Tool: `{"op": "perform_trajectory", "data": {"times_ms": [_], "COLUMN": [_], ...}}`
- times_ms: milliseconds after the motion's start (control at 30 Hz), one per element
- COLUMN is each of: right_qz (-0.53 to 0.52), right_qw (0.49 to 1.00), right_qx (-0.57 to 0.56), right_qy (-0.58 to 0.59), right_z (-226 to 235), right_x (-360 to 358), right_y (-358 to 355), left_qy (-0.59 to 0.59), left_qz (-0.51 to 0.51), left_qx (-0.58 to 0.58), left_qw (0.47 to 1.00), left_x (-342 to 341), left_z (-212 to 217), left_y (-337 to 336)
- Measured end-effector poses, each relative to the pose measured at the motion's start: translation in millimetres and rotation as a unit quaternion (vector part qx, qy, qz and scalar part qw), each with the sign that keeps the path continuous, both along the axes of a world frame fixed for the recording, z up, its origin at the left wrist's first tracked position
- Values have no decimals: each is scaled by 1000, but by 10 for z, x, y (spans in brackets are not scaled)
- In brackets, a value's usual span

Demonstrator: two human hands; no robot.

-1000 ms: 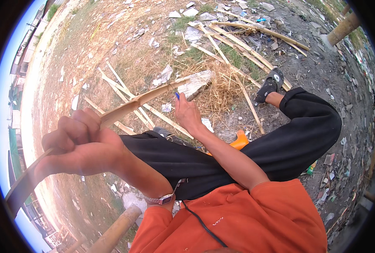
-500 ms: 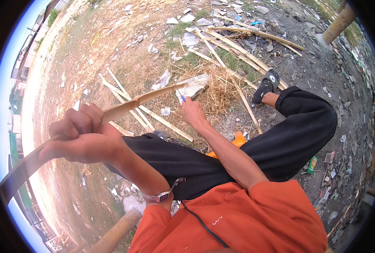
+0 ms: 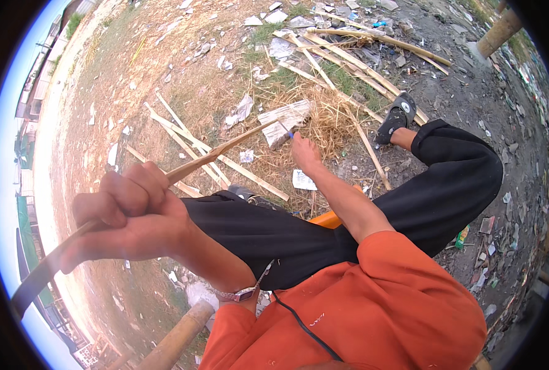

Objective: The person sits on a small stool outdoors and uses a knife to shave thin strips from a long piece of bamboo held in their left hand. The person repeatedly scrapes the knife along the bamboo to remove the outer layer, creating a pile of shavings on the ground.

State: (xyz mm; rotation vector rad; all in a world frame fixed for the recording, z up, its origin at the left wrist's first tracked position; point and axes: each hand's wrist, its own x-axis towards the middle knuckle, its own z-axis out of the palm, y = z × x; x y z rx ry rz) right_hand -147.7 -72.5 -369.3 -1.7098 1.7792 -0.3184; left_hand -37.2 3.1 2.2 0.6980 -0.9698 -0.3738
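My left hand (image 3: pixel 132 213), raised at the left, is wrapped round a long bamboo strip (image 3: pixel 228 145). One end of the strip runs past my wrist toward the lower left; the other slants up toward a pale, grooved block (image 3: pixel 294 113) on the ground. My right hand (image 3: pixel 305 153) is closed round a small knife (image 3: pixel 291 134) with a blue handle. Its thin blade sits at the far end of the strip, over the block. Whether the blade touches the bamboo I cannot tell. My fingers hide most of the knife handle.
Split bamboo strips (image 3: pixel 253 176) lie crossed on the ground ahead, and more (image 3: pixel 354 71) are piled farther off beside my shod foot (image 3: pixel 396 117). Dry straw (image 3: pixel 333 126) surrounds the block. A thick bamboo pole (image 3: pixel 178 336) stands at the lower left, another (image 3: pixel 499 34) far right.
My right hand and the knife have shifted a little to the right. The strip has turned from its broad face to a narrower edge, and my left hand has dropped slightly.
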Motion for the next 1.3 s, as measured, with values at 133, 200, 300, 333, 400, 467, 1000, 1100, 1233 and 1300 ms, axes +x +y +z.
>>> {"op": "perform_trajectory", "data": {"times_ms": [133,200,300,333,400,467,1000,1100,1233,1300], "right_qz": [16,-52,-116,-170,-162,-103,14,42,-47,-97], "right_qw": [997,908,575,545,661,813,996,999,965,733], "right_qx": [32,254,468,449,391,294,-83,-19,44,327], "right_qy": [-62,-329,-662,-687,-620,-492,-38,-17,-255,-589], "right_z": [-167,-24,-86,-56,110,230,156,-100,-498,-397], "right_x": [34,-38,-266,-262,-255,-189,149,164,62,-9], "right_y": [-84,-238,-263,-251,-167,-187,-343,-461,-567,-481], "left_qy": [-9,-6,-6,-11,-9,3,2,15,15,0], "left_qz": [9,11,29,41,63,81,120,29,0,-18], "left_qx": [-27,-16,-4,-4,1,5,24,-6,-5,0], "left_qw": [1000,1000,1000,999,998,997,992,999,1000,1000], "left_x": [-89,-16,32,18,13,0,-56,55,10,82], "left_z": [-5,6,17,23,23,40,21,-4,14,12], "left_y": [-134,-82,-61,-88,-107,-103,-79,-61,-130,-83]}}
